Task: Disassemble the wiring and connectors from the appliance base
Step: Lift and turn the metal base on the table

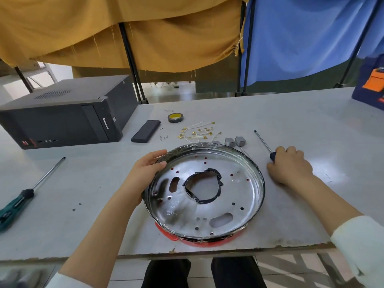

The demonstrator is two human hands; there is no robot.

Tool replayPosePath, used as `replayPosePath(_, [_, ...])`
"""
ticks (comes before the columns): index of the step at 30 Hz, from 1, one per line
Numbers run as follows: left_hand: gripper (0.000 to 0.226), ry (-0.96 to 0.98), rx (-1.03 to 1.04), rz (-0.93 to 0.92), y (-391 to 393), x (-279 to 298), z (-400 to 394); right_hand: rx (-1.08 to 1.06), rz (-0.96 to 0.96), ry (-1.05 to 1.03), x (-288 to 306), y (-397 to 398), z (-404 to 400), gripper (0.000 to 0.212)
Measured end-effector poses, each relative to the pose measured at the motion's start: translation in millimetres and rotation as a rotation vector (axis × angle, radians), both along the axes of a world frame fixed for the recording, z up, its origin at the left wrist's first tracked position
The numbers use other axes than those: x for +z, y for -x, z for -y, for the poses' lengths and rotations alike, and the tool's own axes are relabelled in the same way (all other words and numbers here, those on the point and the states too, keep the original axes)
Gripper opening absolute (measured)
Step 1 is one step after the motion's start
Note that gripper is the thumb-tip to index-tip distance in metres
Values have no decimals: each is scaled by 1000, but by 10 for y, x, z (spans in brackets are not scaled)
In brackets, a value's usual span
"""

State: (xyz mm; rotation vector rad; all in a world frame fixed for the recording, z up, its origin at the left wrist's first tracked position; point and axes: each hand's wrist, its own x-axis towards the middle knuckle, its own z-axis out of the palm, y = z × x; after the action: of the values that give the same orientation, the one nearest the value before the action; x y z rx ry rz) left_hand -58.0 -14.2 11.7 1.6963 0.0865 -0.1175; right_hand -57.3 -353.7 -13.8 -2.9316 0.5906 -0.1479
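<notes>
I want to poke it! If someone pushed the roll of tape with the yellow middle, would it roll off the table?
Probably not. The tape roll lies flat on its side on the table, so a push would likely slide it rather than roll it. It looks small and hollow, so probably light. Stood on edge, it could roll.

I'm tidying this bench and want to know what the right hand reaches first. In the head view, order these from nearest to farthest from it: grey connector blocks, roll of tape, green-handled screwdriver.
From the right hand:
1. Grey connector blocks, just up and left of it, behind the metal base's rim.
2. Roll of tape, farther back, near the table's middle.
3. Green-handled screwdriver, far across at the left edge.
</notes>
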Motion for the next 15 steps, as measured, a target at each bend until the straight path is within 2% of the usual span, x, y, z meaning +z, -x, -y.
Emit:
replayPosePath(2, [29,33,11,4,12,-2,7,43,119,31,71,13,-45,41])
replayPosePath(3, [26,48,22,8,21,1,11,80,205,-58,127,23,-85,42])
replayPosePath(5, [23,52,51,9,46,16,17,151,263,-404,291,71,-204,42])
replayPosePath(6, [24,50,59,0,57,22,16,187,213,-560,369,99,-266,43])
replayPosePath(7, [27,57,62,-17,70,24,9,226,135,-631,428,135,-327,43])
replayPosePath(10, [35,135,70,-70,122,3,-22,328,-29,-537,432,197,-435,26])
replayPosePath(12, [37,182,82,-83,160,-38,-39,355,-16,-529,396,203,-462,17])
replayPosePath(15, [41,242,94,-88,177,-87,-56,330,29,-575,391,210,-446,23])
